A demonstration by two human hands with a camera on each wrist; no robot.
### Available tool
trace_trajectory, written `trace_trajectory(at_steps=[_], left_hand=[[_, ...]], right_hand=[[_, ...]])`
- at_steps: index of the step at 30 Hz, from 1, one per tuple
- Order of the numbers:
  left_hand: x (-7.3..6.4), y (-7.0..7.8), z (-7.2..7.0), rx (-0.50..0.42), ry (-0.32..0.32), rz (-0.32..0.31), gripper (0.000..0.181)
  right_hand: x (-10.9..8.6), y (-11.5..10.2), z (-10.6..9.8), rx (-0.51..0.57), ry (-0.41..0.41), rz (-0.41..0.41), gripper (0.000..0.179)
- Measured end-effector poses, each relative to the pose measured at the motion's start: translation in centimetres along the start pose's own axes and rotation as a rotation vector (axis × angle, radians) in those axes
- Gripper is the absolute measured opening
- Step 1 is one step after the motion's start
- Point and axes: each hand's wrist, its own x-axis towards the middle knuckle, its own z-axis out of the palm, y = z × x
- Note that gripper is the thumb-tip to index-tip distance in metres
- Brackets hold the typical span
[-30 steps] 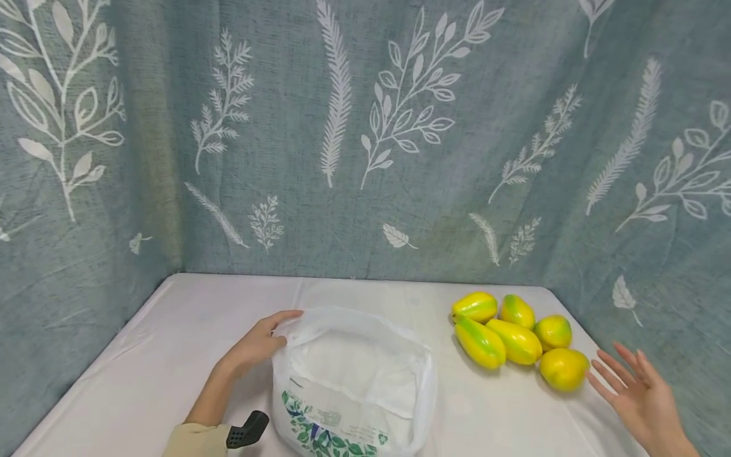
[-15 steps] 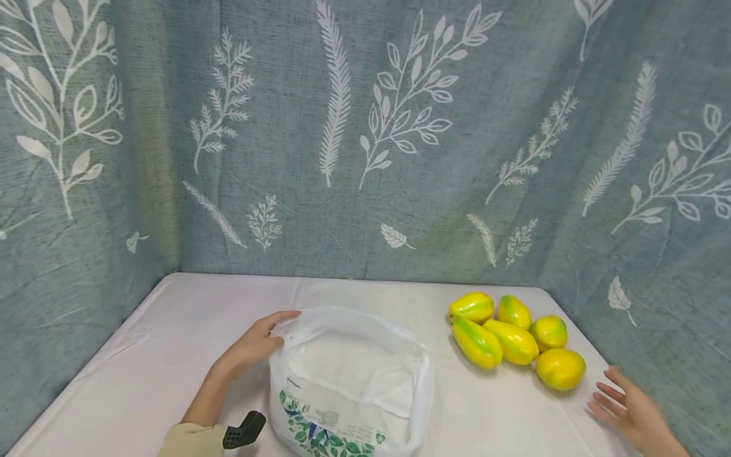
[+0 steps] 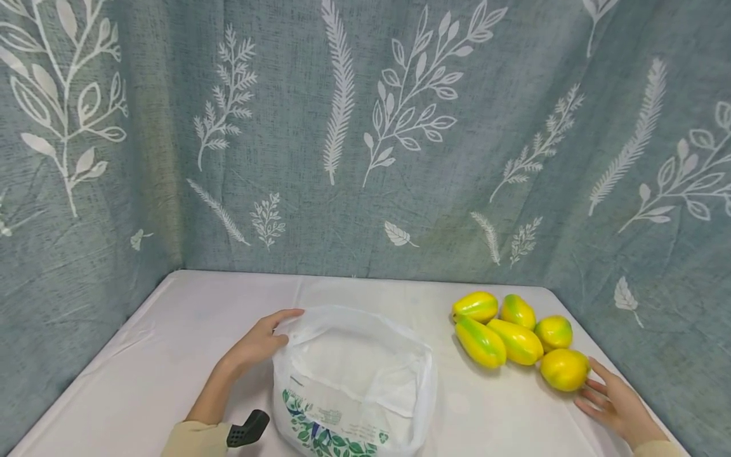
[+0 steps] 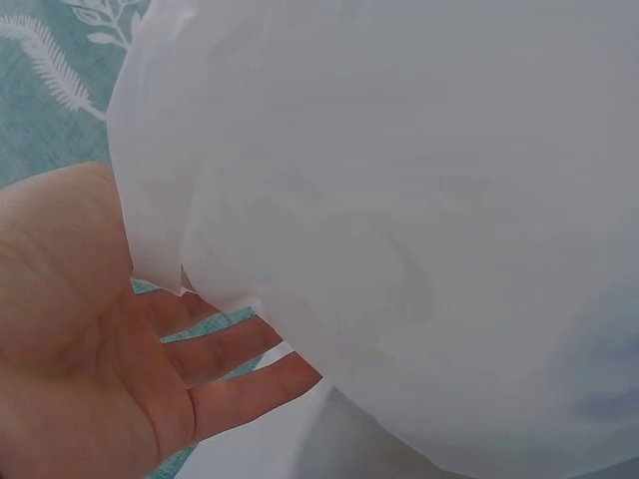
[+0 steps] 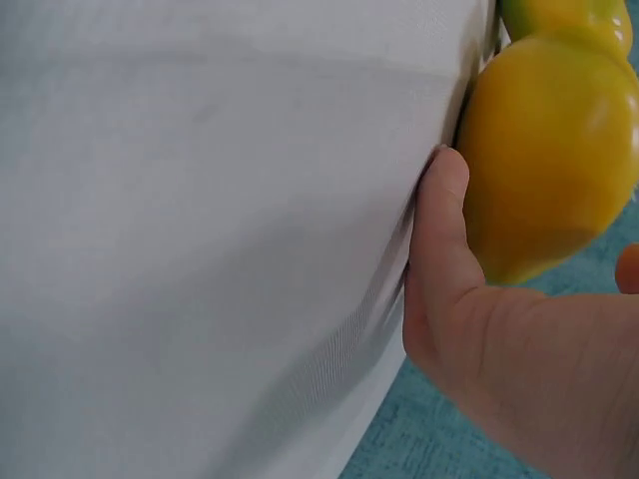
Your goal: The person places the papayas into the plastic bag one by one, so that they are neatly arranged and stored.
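Observation:
A white plastic bag with a green leaf print stands with its mouth wide apart in the front middle of the table. My left hand holds its left rim; in the left wrist view the bag film passes between thumb and fingers, whose tips it hides. On the right lies a group of several yellow-green papayas. Beside the nearest papaya is my right hand, fingers extended along its right and near sides. The right wrist view has a fingertip against the tablecloth, right by the papaya.
A white cloth covers the table. Blue-green curtains with white leaf prints hang close behind it and at both sides. A black device sits at the left sleeve.
My right hand has dropped from the right of the fruit and come leftward to the nearest papaya. The left hand and the bag stay in place.

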Motion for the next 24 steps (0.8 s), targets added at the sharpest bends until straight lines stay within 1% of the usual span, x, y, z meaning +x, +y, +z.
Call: trace_trajectory(at_steps=[3,7,14,21,24], left_hand=[[0.0,-0.1,0.1,-0.001,0.001,0.002,0.055],[0.0,-0.1,0.1,0.005,0.007,-0.003,0.055],[0.0,0.1,0.2,0.024,-0.003,0.003,0.057],[-0.1,0.1,0.4,0.037,0.012,0.01,0.057],[-0.1,0.1,0.5,0.038,0.017,0.018,0.057]], right_hand=[[0.2,0.1,0.4,-0.031,0.034,-0.002,0.086],[0.3,0.2,0.8,-0.075,0.063,-0.016,0.091],[0.4,0.3,1.1,-0.138,0.017,-0.063,0.102],[0.3,0.2,1.4,-0.203,0.034,-0.073,0.115],[0.3,0.2,1.5,-0.216,0.048,-0.075,0.115]])
